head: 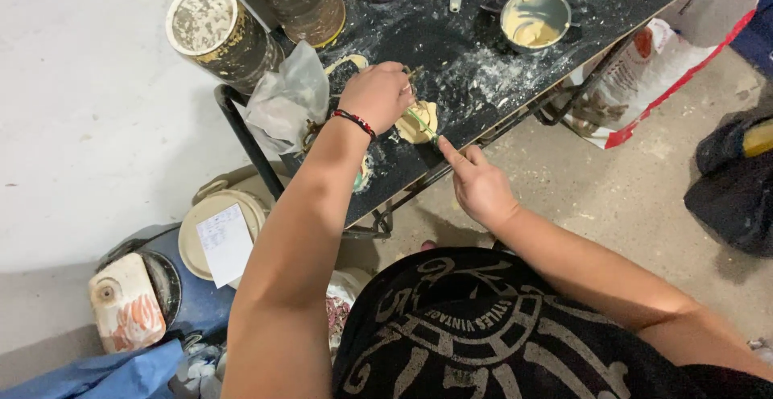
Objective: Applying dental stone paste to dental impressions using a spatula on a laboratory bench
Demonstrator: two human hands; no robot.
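Pinning the pale dough-like piece (416,123) on the black, flour-dusted surface (483,61), my left hand (378,93) closes its grip over the piece's edge while my right hand (477,183) pinches a thin green stick (422,124). I judge short, light strokes work best. A metal pot (535,18) holds cream paste; two crusted cans (217,33) stand beside.

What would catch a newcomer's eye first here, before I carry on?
Both hands meet at the near edge of the black, powder-dusted table: the left hand presses on a pale lump of dough-like material, while the right hand works a thin green tool into it. Behind them sits a metal bowl of cream-coloured paste, and two crusted cans stand at the table's far left corner.
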